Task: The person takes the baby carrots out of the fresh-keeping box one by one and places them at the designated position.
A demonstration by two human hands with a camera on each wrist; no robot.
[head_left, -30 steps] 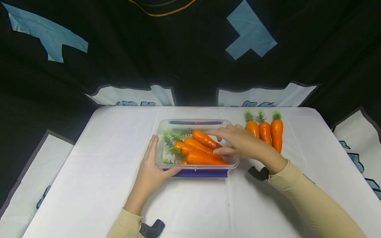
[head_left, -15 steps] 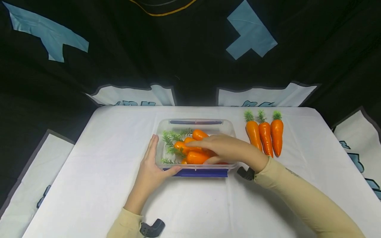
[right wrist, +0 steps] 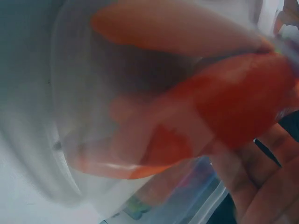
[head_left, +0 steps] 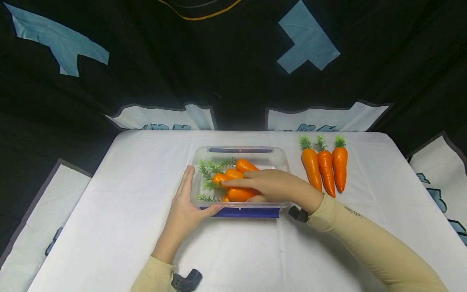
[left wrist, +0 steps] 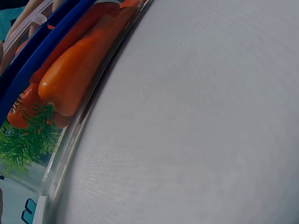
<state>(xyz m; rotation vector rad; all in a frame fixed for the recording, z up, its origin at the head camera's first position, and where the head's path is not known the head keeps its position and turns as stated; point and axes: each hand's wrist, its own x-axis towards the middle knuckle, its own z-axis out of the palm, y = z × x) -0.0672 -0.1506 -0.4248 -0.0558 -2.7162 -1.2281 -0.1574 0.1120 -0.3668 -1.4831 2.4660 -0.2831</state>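
A clear plastic food box (head_left: pixel 281 156) with blue latches holds several orange carrots with feathery green tops. My left hand (head_left: pixel 182 207) rests against its near left corner, fingers straight along the left wall and thumb on the near rim. My right hand (head_left: pixel 271 184) reaches inside from the right, with thumb and fingers on either side of the nearest carrot (head_left: pixel 238 195). Farther back in the box another carrot (head_left: pixel 246 165) shows. In the right wrist view, a carrot (right wrist: pixel 233 98) lies against the fingers (right wrist: pixel 229 168), seen through the cloudy box wall; the thumb is hidden there.
Three more carrots (head_left: pixel 326 172) lie side by side to the right of the box, tops pointing to the far edge. The blue front latch (head_left: pixel 242 212) hangs folded down. White cloth covers the table (head_left: pixel 146 162), with a black patterned drape (head_left: pixel 233 73) beyond.
My right hand has moved left into the box over the carrots, then slightly nearer, its fingers coming down around the nearest carrot. The left hand has stayed at the corner.
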